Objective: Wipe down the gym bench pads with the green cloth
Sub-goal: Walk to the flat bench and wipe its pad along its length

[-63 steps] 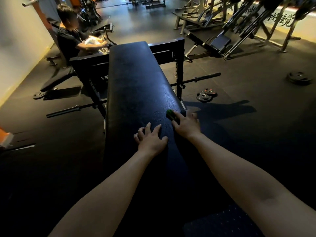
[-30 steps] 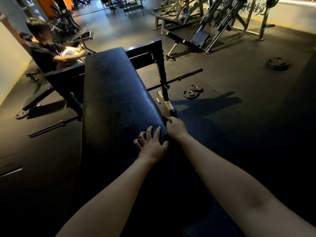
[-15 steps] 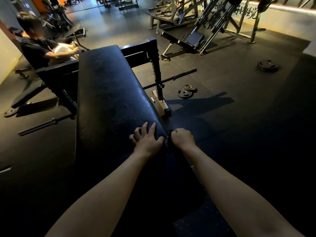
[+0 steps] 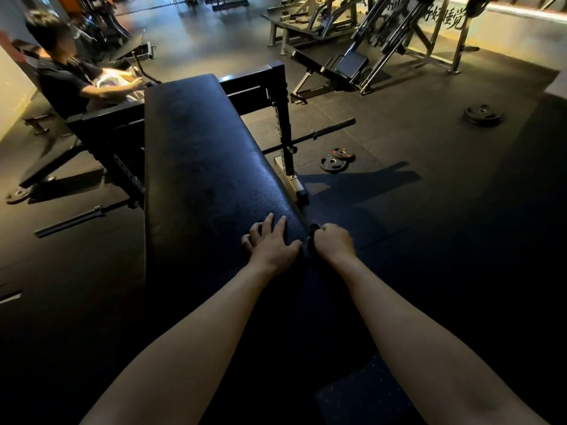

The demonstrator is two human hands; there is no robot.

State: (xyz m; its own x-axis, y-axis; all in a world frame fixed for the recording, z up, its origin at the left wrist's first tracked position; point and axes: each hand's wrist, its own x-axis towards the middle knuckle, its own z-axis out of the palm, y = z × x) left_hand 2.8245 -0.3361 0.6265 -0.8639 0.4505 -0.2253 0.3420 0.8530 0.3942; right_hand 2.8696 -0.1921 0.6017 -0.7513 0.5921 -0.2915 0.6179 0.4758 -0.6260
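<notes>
A long black bench pad runs away from me down the middle of the view. My left hand rests flat on its near right part, fingers spread. My right hand is curled at the pad's right side edge and grips the cloth, which shows only as a dark bunch between the hand and the pad; its green colour is hidden in shadow.
A black rack frame and a barbell cross behind the bench. Weight plates lie on the floor to the right, another plate farther off. A seated person is at the far left. Machines stand at the back.
My right hand slid from the pad's top over its right edge and back toward me along the side, hiding the green cloth. The left hand stayed on the pad.
</notes>
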